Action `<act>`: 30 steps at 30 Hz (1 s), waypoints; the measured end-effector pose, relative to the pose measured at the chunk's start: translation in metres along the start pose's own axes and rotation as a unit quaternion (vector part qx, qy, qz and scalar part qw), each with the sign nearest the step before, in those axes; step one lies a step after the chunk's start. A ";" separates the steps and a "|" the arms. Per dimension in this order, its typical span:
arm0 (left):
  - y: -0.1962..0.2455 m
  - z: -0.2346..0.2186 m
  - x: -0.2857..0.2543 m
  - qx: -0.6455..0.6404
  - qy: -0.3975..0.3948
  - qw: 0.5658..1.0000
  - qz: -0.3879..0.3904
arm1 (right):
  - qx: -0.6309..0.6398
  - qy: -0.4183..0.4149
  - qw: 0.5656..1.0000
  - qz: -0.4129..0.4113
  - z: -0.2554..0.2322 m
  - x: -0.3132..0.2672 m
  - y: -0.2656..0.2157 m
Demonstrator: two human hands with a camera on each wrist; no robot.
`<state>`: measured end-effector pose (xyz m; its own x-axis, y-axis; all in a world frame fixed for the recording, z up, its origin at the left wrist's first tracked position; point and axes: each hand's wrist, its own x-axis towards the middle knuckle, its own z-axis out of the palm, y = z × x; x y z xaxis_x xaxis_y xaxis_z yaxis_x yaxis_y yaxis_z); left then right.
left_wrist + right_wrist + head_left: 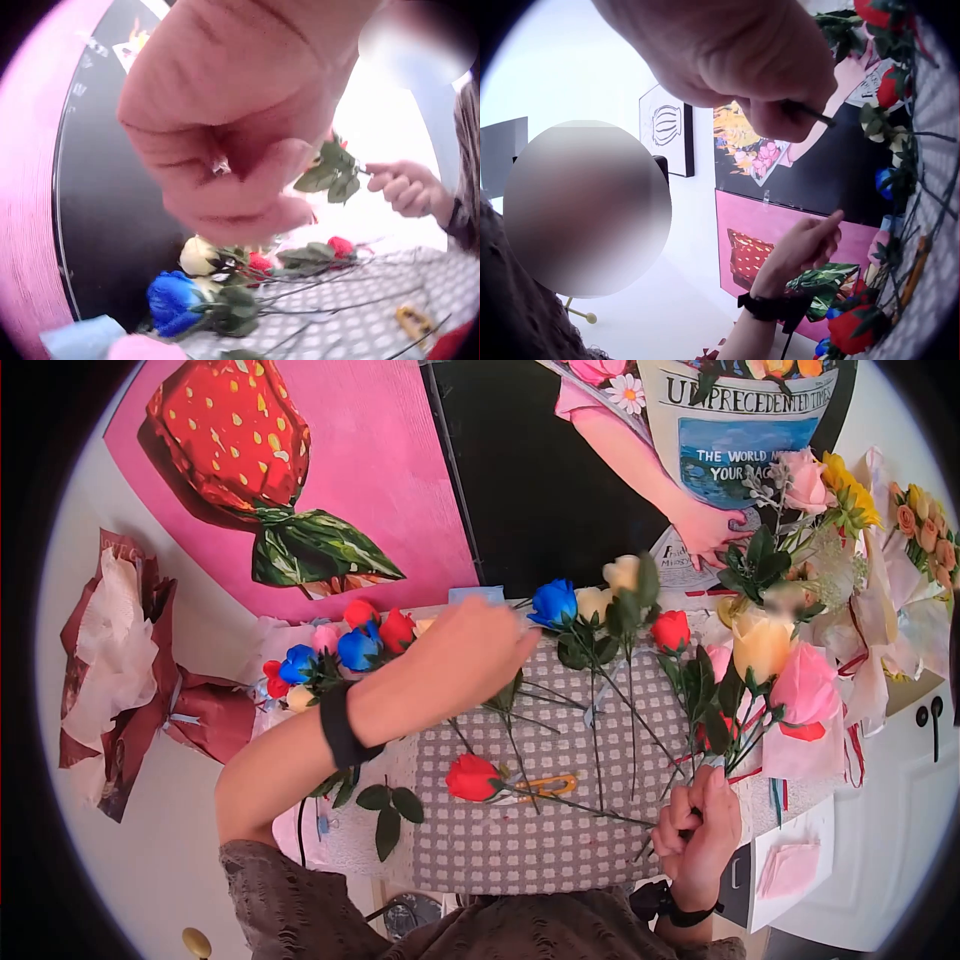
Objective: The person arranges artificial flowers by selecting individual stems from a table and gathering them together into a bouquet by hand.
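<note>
In the head view my right hand (697, 825) grips the stems of a bunch of artificial roses at the front right. A cream rose (757, 645) and a pink rose (806, 685) top the bunch among green leaves. A cut stem end (823, 118) pokes out of the fist in the right wrist view. My left hand (475, 650) is over the back middle of the table, fingers curled, near a blue rose (554, 603). A tiny bright glint (220, 165) shows between its fingers in the left wrist view; I cannot tell whether it is a held thing.
Loose roses lie across the checked cloth (450, 860), among them a red rose (472, 777) beside a yellow-handled cutter (550, 786). More red and blue roses (358, 646) cluster at the left. Wrapped bouquets (905, 560) stand at the right; paintings (400, 490) line the back.
</note>
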<state>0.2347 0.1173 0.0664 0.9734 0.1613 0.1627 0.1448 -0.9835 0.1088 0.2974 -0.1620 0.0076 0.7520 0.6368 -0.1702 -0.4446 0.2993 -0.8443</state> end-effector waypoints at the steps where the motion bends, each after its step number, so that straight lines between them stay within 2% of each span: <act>1: 0.000 0.004 -0.008 0.002 -0.001 1.000 0.000 | -0.004 0.023 1.000 -0.010 0.002 0.000 0.001; 2: 0.000 0.013 -0.017 -0.051 -0.118 0.989 -0.070 | -0.003 0.022 1.000 -0.009 0.003 0.001 0.003; 3: 0.000 0.021 -0.025 -0.104 -0.231 0.957 -0.139 | -0.016 0.028 0.999 -0.002 0.005 0.002 0.004; 4: -0.001 0.027 -0.030 -0.103 -0.231 0.957 -0.139 | -0.030 0.033 0.999 0.004 0.006 0.004 0.006; 6: -0.003 0.037 -0.039 -0.204 -0.273 0.917 -0.208 | -0.065 0.009 0.998 0.000 0.010 0.003 0.013; 7: -0.003 0.042 -0.041 -0.205 -0.271 0.918 -0.206 | -0.099 -0.014 0.995 -0.004 0.012 0.002 0.015; 9: -0.004 0.049 -0.042 -0.315 -0.223 0.887 -0.255 | -0.104 -0.039 0.994 -0.004 0.010 0.003 0.019; 13: -0.006 0.053 -0.038 -0.346 -0.213 0.876 -0.261 | -0.115 -0.080 0.990 0.000 0.009 0.002 0.020; 15: -0.009 0.054 -0.035 -0.481 -0.133 0.818 -0.285 | -0.103 -0.080 0.991 -0.004 0.018 0.000 0.018; 16: -0.008 0.053 -0.034 -0.479 -0.133 0.820 -0.282 | -0.102 -0.078 0.992 -0.008 0.019 0.000 0.019; 18: -0.005 0.044 -0.032 -0.568 -0.086 0.786 -0.230 | -0.091 -0.079 0.993 -0.021 0.020 0.002 0.020; 20: 0.004 0.032 -0.026 -0.565 -0.091 0.787 -0.229 | -0.093 -0.077 0.992 -0.026 0.021 0.003 0.020; 22: 0.012 0.019 -0.023 -0.647 -0.116 0.720 -0.222 | -0.095 -0.077 0.992 -0.028 0.023 0.003 0.020; 23: 0.011 0.022 -0.021 -0.646 -0.114 0.721 -0.222 | -0.091 -0.077 0.993 -0.023 0.023 0.003 0.020; 25: 0.007 0.029 -0.018 -0.625 -0.069 0.765 -0.137 | -0.086 -0.079 0.993 -0.021 0.023 0.002 0.019; 26: 0.008 0.027 -0.016 -0.623 -0.069 0.767 -0.136 | -0.061 -0.072 0.995 -0.019 0.023 0.002 0.018; 28: 0.009 0.025 -0.014 -0.454 -0.026 0.889 -0.055 | -0.035 -0.065 0.997 -0.019 0.023 0.002 0.017; 30: 0.018 0.012 -0.010 -0.415 -0.028 0.907 -0.064 | -0.034 -0.058 0.998 -0.017 0.024 0.002 0.016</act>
<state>0.2294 0.0964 0.0547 0.9690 0.2423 0.0487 0.0968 -0.5533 0.8274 0.2805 -0.1388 0.0053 0.7024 0.7067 -0.0846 -0.3827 0.2748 -0.8821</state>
